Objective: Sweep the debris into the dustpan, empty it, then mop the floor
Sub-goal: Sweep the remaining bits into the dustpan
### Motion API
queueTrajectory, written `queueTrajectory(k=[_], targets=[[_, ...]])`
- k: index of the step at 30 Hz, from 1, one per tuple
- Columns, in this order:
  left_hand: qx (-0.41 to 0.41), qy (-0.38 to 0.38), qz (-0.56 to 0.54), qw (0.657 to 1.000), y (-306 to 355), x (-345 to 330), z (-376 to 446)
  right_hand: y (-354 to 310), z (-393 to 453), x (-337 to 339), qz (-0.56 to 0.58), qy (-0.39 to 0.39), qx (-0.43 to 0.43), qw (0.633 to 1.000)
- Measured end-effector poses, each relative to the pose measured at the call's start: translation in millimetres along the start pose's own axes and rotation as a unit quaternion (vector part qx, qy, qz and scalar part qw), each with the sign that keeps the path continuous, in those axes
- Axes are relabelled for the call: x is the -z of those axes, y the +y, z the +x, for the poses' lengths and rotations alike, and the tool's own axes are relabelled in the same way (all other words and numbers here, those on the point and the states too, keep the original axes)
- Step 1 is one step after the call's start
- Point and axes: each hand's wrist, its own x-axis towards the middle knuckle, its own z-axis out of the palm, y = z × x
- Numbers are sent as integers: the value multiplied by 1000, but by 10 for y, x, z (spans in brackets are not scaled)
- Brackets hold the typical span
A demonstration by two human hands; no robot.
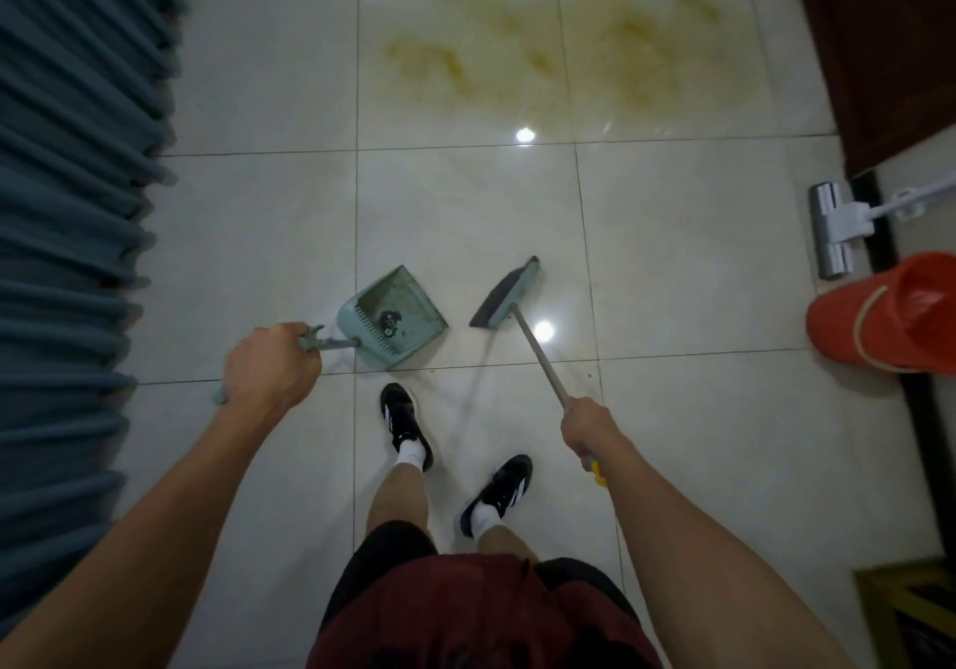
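Observation:
My left hand (269, 366) grips the handle of a pale green dustpan (408, 329), which sits on the white tiled floor in front of my feet. A small dark clump of debris (387, 320) lies inside the pan near its comb teeth. My right hand (589, 428) grips the grey handle of a green broom (504, 296). The broom head sits just right of the dustpan, a short gap apart. A wide yellow-brown stain (564, 58) spreads over the tiles farther ahead.
A flat mop (833, 226) with a white handle lies at the right by a dark wooden door (879, 47). An orange bucket (884, 324) lies tipped below it. Blue-grey curtains (72, 203) run along the left. My shoes (406, 423) stand close behind the dustpan.

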Motion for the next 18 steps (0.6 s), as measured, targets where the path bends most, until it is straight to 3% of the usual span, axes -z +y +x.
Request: queueTrajectory(k=[4, 7, 18], targets=[[6, 14, -11, 1000, 132, -14, -208, 220, -101, 78, 101, 29, -42, 994], [19, 26, -31, 999, 70, 16, -298, 175, -173, 127, 169, 42, -21, 984], [123, 72, -77, 987, -808, 224, -548, -470, -380, -187, 193, 24, 99, 976]])
